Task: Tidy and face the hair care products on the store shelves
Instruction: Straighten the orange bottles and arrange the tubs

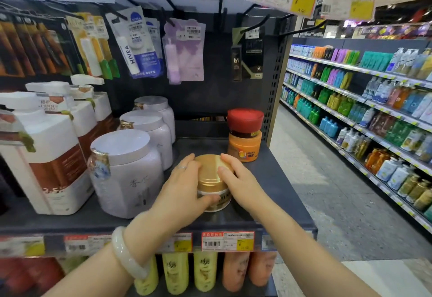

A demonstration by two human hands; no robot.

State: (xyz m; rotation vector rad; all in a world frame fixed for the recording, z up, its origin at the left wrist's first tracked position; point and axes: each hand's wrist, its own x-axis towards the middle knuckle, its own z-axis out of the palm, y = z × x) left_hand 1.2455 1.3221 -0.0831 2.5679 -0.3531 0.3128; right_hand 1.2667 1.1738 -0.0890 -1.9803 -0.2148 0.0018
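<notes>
A small gold-lidded jar [211, 175] stands near the front of the dark shelf [280, 179]. My left hand [184, 191] wraps around its left side, thumb across the label at the front. My right hand [236, 177] cups its right side, fingers curled over the lid's edge. Behind it an orange jar with a red-capped jar stacked on top [245, 137] stands at the back right. Three pale lilac tubs [127, 172] line up to the left of the jar.
Large white pump bottles [46, 151] fill the shelf's left end. Hanging packets [140, 44] dangle from hooks above. Price tags [228, 241] run along the shelf lip, with yellow and orange bottles [205, 271] beneath. An aisle floor [315, 179] and stocked shelves [374, 114] lie to the right.
</notes>
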